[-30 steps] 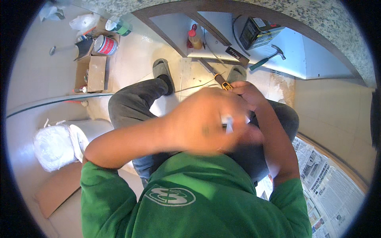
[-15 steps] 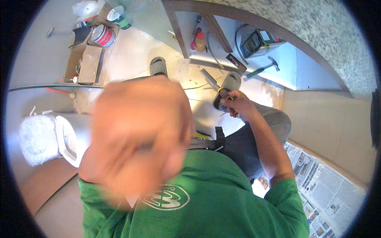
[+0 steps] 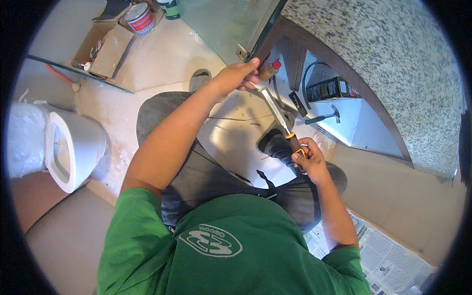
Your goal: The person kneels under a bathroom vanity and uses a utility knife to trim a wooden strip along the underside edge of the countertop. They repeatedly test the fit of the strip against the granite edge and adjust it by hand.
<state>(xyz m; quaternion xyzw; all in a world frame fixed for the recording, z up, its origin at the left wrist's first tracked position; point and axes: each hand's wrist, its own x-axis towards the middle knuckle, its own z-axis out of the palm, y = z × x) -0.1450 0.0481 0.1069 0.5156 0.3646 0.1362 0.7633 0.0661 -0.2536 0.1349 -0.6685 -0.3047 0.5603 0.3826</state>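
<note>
My right hand [image 3: 310, 160] is closed around the dark, yellow-trimmed handle of a chisel [image 3: 274, 109]. The chisel's flat metal blade slants up and left, away from me. Close to its tip is my left hand [image 3: 235, 79], thumb stretched out and apart from the loosely bent fingers, with nothing visible in it. It is in front of the cabinet's dark frame, beside a small bottle with a red cap [image 3: 269, 71]. Whether the left fingertips touch the blade or frame, I cannot tell.
Inside the low cabinet lie a hammer [image 3: 324, 117], a dark box [image 3: 329, 89] and a small dark packet [image 3: 297, 103]. A granite top [image 3: 373, 44] overhangs it. Left stand a toilet [image 3: 73, 152] and an open cardboard box [image 3: 112, 51]; a paint can [image 3: 140, 20] is behind. Newspaper [image 3: 388, 260] covers the right floor.
My left hand has gone from close in front of the view out to the cabinet's edge. The chisel remains in my right hand, its blade now more fully seen. The view has shifted.
</note>
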